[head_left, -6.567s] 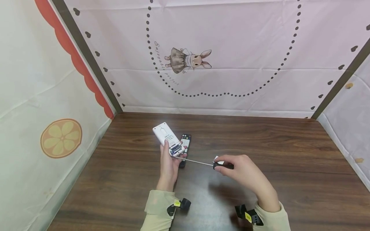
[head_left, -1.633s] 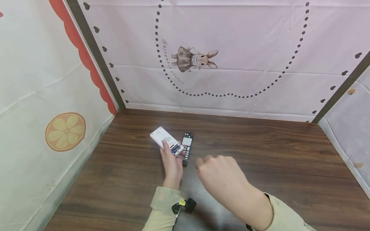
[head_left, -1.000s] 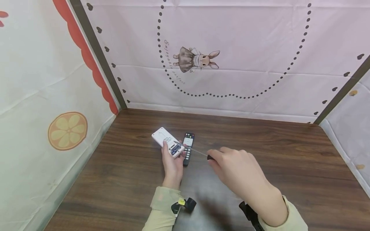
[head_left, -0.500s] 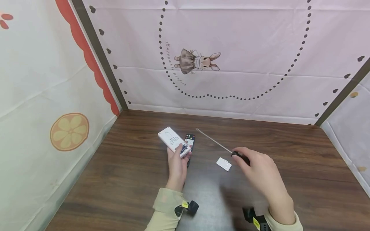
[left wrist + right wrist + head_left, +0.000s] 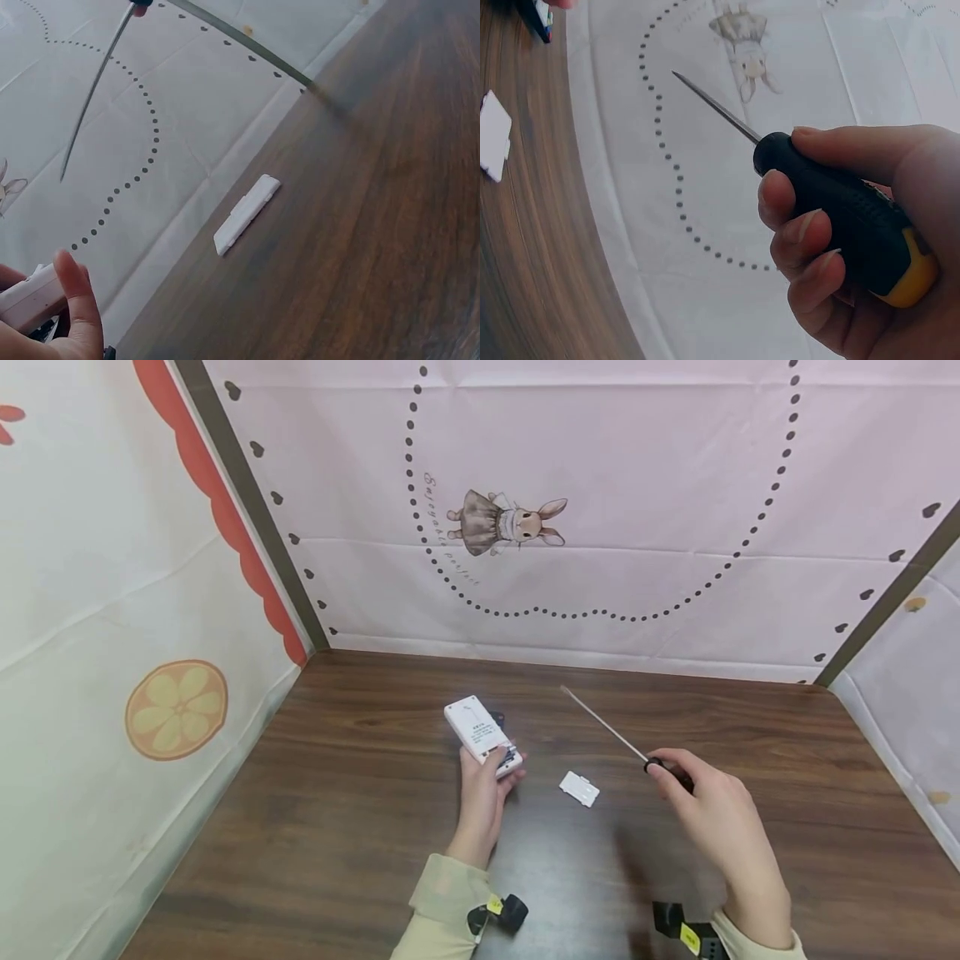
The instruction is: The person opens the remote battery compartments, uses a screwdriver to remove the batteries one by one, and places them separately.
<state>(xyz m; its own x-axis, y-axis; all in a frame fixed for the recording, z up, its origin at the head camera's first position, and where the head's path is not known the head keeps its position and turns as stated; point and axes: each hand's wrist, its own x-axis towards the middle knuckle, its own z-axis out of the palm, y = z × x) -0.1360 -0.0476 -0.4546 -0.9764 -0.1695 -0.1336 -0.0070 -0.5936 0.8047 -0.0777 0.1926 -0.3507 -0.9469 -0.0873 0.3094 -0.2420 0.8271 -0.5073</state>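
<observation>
- Since the white handset (image 5: pixel 476 727) lies back up in the left hand (image 5: pixel 482 797), whose thumb partly covers the open battery bay (image 5: pixel 508 757), a firm hold by its edges should steady it, with the thumb eased aside.
- Well apart from the left, the right hand (image 5: pixel 716 818) is wrapped round a screwdriver (image 5: pixel 821 187), its tip off the handset; light, shallow pressure would likely spare the plastic.
- Handset: smooth slab, rounded corners; tool: slim metal shaft, bulky dark handle, yellow end.
- Between the hands: thin white cover (image 5: pixel 580 788), small edge tabs, on the glossy wood-grain table (image 5: pixel 322 827).
- Beyond the left hand: dark remote (image 5: pixel 497 719), mostly hidden.
</observation>
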